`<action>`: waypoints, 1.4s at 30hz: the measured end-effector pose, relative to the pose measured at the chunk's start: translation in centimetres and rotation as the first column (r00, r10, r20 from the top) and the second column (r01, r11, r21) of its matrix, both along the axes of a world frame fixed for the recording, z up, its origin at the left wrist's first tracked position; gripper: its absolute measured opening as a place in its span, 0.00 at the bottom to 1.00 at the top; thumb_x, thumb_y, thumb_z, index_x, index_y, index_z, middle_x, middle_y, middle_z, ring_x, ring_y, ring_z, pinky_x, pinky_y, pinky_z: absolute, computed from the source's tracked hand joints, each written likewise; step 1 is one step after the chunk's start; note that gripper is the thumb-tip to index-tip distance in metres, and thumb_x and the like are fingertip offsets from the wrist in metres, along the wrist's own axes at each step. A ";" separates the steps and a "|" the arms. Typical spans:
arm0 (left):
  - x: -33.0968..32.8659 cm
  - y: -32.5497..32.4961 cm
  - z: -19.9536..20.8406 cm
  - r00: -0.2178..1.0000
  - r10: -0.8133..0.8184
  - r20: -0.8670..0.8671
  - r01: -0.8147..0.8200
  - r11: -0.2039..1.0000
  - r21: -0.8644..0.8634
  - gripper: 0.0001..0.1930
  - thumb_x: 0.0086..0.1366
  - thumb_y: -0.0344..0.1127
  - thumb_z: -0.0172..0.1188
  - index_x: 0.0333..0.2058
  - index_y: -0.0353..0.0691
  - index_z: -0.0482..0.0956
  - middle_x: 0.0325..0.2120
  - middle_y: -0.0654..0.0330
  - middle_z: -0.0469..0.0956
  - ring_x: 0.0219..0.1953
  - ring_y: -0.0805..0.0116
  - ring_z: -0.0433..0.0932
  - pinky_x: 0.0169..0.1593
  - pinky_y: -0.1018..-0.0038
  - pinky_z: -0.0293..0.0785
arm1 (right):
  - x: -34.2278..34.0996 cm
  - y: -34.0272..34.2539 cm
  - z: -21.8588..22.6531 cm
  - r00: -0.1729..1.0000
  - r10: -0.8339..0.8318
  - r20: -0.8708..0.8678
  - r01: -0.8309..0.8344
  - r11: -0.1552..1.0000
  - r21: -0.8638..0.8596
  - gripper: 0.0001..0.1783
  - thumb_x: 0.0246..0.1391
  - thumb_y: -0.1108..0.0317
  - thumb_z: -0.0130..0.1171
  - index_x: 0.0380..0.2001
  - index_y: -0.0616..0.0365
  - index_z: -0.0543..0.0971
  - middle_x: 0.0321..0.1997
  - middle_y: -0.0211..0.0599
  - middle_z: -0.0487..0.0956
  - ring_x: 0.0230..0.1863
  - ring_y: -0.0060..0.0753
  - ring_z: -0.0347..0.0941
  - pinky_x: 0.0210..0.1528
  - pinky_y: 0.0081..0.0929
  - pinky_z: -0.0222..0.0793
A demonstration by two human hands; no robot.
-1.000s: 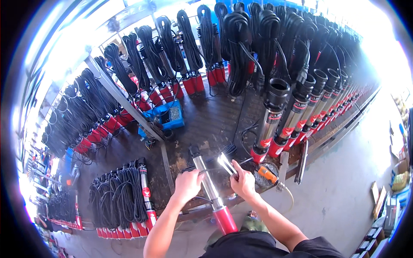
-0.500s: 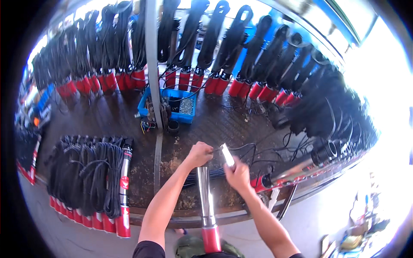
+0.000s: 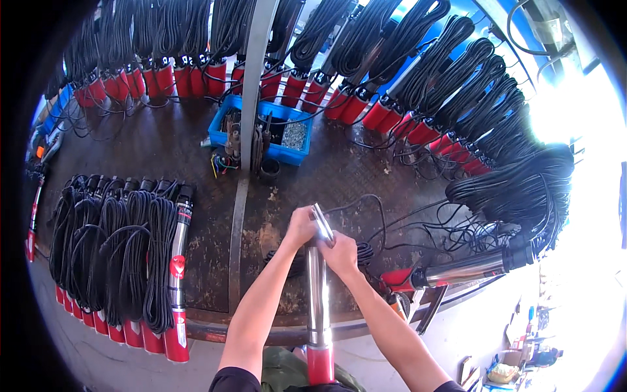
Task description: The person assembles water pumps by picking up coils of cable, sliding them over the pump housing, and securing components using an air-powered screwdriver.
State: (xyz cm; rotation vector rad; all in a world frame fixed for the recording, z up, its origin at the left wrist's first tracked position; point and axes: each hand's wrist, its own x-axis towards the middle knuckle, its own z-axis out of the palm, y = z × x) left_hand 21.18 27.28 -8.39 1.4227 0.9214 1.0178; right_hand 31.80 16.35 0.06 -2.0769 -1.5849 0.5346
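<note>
right hand (image 3: 341, 253): fingers closed on narrow shiny metal strip (image 3: 322, 223) | left hand (image 3: 302, 227): curled beside it, grip unclear | silver metal tube with red end (image 3: 319, 304): below hands, overhanging dark worn surface (image 3: 336, 179) | risk: tube may slip if knocked

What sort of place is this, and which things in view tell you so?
Probably a pump assembly workshop: red-and-silver cylinders resembling submersible pumps line up in rows, with coiled black cables, around a worn, dark workbench holding a divided blue parts bin.

shiny red-btm cyl (image 3: 319, 297), tilted slvr strip (image 3: 322, 221)
</note>
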 end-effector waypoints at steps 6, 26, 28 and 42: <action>0.0 0.3 -2.3 0.995 0.032 0.091 -0.020 0.992 -0.124 0.05 0.64 0.25 0.62 0.34 0.28 0.80 0.33 0.54 0.85 0.34 0.73 0.82 0.41 0.76 0.78 | -0.9 -3.8 2.1 0.978 -0.096 -0.187 0.083 0.994 -0.075 0.23 0.60 0.48 0.60 0.38 0.60 0.79 0.23 0.35 0.78 0.25 0.41 0.76 0.33 0.39 0.70; 0.6 0.4 -0.1 0.986 0.118 0.119 -0.075 0.946 -0.315 0.09 0.59 0.32 0.67 0.28 0.30 0.83 0.24 0.58 0.84 0.27 0.74 0.80 0.33 0.75 0.74 | -4.6 -10.7 -0.5 0.991 -0.084 0.103 0.078 0.995 0.060 0.29 0.55 0.59 0.64 0.59 0.56 0.74 0.41 0.44 0.72 0.37 0.49 0.76 0.36 0.43 0.75; 0.1 0.1 0.5 0.996 0.092 -0.009 -0.091 0.963 -0.253 0.08 0.63 0.32 0.65 0.31 0.30 0.83 0.27 0.56 0.85 0.30 0.73 0.81 0.35 0.75 0.76 | -4.7 -10.6 -0.7 0.990 -0.054 0.133 0.046 0.997 0.058 0.31 0.55 0.59 0.64 0.60 0.59 0.72 0.47 0.45 0.71 0.45 0.49 0.75 0.36 0.43 0.77; 0.4 -15.3 2.8 0.748 -0.047 -0.662 -0.217 0.925 -0.311 0.37 0.70 0.55 0.48 0.63 0.27 0.55 0.57 0.34 0.60 0.61 0.34 0.61 0.62 0.46 0.60 | -3.2 -11.8 -1.4 0.996 -0.030 0.084 0.025 0.998 0.058 0.35 0.51 0.64 0.65 0.63 0.56 0.69 0.56 0.44 0.73 0.55 0.49 0.74 0.47 0.42 0.78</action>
